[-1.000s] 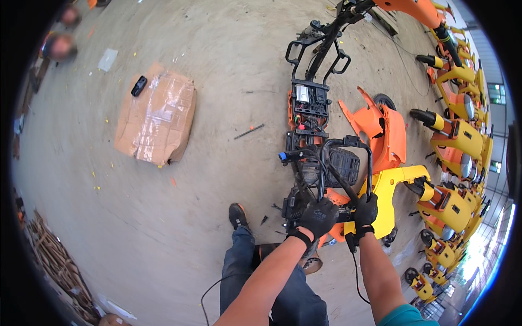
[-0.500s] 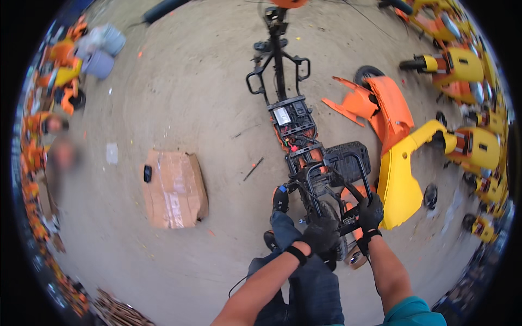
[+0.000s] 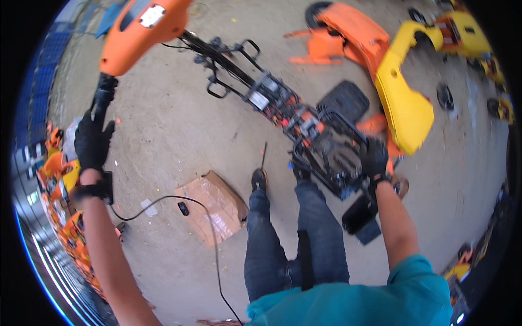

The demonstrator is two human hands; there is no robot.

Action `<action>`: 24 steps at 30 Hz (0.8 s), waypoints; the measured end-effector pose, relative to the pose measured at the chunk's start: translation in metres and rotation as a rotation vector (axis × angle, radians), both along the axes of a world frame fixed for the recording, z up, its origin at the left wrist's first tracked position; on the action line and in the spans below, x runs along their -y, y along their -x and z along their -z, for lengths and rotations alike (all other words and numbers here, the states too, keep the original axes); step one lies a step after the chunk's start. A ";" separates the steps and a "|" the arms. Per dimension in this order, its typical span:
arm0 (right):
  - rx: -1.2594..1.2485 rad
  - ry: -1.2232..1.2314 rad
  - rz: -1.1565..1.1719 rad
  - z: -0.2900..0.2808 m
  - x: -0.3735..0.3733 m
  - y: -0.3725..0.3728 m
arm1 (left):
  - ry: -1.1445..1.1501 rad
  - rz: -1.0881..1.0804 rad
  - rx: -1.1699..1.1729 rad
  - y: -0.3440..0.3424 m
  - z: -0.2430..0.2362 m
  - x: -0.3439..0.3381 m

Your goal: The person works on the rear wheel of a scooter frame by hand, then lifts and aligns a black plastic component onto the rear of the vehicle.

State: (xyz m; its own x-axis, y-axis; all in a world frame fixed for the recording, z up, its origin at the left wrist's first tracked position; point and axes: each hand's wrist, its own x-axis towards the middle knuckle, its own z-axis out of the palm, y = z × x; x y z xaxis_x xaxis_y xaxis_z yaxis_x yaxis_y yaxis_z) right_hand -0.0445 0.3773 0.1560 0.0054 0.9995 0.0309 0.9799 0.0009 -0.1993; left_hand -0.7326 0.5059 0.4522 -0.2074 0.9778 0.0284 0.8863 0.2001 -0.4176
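A stripped scooter frame [image 3: 255,89] of black tubing stretches diagonally across the floor before me, its wiring and a silvery box exposed. At its far left end sits an orange handlebar cover [image 3: 122,46] with a black handlebar grip [image 3: 104,95]. My left hand [image 3: 92,144], in a black glove, is at the end of that grip, its thumb and fingers apart; it does not look wrapped round it. My gloved right hand [image 3: 374,158] is closed on the black rear rail [image 3: 340,119] of the frame, near my right side.
An orange body panel [image 3: 361,38] and a yellow one [image 3: 405,103] lie beyond the frame to the right, near a black footboard [image 3: 343,102]. A cardboard box [image 3: 215,209] lies left of my feet. Yellow scooters [image 3: 465,35] stand far right. A black cable [image 3: 209,217] hangs before me.
My left hand has left the frame's rear and reached far left to the handlebar. My right hand stays on the rear rail. My view has turned, so the frame now slants to the upper left.
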 end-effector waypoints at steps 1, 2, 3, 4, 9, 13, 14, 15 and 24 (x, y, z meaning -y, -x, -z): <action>0.024 -0.027 -0.008 0.001 0.000 -0.001 | 0.074 0.261 0.162 0.016 0.004 -0.006; 0.005 -0.019 0.014 0.002 -0.001 -0.002 | 0.023 0.203 0.371 0.028 0.009 -0.013; 0.001 -0.012 0.024 0.002 0.000 -0.002 | 0.023 -0.033 0.579 0.039 0.014 -0.017; 0.021 -0.015 0.038 0.001 0.000 -0.001 | 0.032 -0.030 0.686 0.047 0.018 -0.020; 0.210 -0.158 0.261 -0.005 0.010 0.014 | 0.151 -0.225 0.987 0.063 0.022 -0.033; -0.054 -0.051 0.683 -0.003 0.050 0.037 | 0.153 -0.160 1.014 0.055 0.019 -0.036; -0.241 0.067 0.801 0.001 0.065 0.044 | 0.128 -0.126 0.982 0.051 0.018 -0.037; -0.381 0.165 0.921 0.007 0.077 0.050 | 0.112 -0.099 0.977 0.047 0.019 -0.040; -0.273 0.068 1.158 0.038 0.087 0.072 | 0.033 -0.210 0.886 0.046 0.037 -0.072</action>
